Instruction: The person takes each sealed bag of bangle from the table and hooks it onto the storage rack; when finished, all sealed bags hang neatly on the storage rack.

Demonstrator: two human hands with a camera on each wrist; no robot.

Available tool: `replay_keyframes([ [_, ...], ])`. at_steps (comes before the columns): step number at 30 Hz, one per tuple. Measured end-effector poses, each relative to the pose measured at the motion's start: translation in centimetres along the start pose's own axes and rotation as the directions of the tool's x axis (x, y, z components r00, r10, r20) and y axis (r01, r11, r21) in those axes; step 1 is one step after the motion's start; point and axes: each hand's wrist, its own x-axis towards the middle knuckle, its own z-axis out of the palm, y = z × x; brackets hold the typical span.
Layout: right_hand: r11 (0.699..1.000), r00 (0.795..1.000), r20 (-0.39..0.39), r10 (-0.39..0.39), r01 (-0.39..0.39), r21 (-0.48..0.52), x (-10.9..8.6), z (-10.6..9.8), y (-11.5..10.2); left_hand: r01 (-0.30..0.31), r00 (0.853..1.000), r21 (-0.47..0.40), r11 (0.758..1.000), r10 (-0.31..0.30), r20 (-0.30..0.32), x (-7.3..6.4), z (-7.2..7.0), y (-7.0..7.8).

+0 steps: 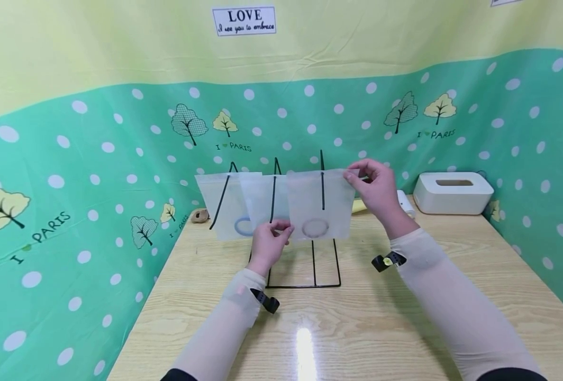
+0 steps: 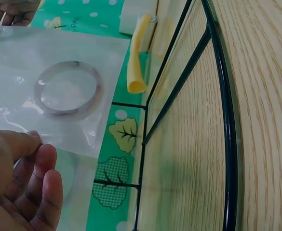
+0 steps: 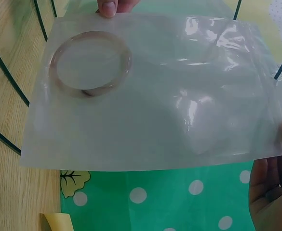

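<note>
Three frosted plastic bags hang side by side on a black wire rack point(image 1: 314, 264). The right-hand bag point(image 1: 305, 203) hangs from a prong near its top edge and has a brownish-pink bangle point(image 3: 91, 90) at its bottom. At that bag's upper right corner, my right hand point(image 1: 377, 190) pinches the plastic between thumb and fingers. My left hand point(image 1: 268, 246) pinches its lower left edge, in front of the middle bag point(image 1: 261, 198). In the left-hand bag point(image 1: 219, 206) a blue bangle point(image 1: 243, 226) shows through. The middle bag's lower part is partly hidden by my left hand.
Behind the rack lies a yellow tube-like thing point(image 2: 135, 72), beside a white object point(image 1: 405, 203). A white tissue box point(image 1: 453, 193) stands at the back right of the wooden table point(image 1: 357, 317). A small brown object point(image 1: 199, 215) sits back left. Polka-dot cloth surrounds the table.
</note>
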Motion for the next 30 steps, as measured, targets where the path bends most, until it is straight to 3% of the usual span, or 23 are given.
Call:
replay_keyframes([
  [27,0.997,0.997,0.023,0.069,-0.068,-0.025,-0.68,-0.67,0.36,-0.037,0.999,0.061,0.997,0.038,-0.007,-0.36,-0.26,-0.03],
  [30,0.996,0.996,0.035,0.080,-0.079,-0.029,-0.88,-0.92,0.42,-0.057,0.998,0.105,0.993,0.057,-0.005,-0.56,-0.57,-0.12],
])
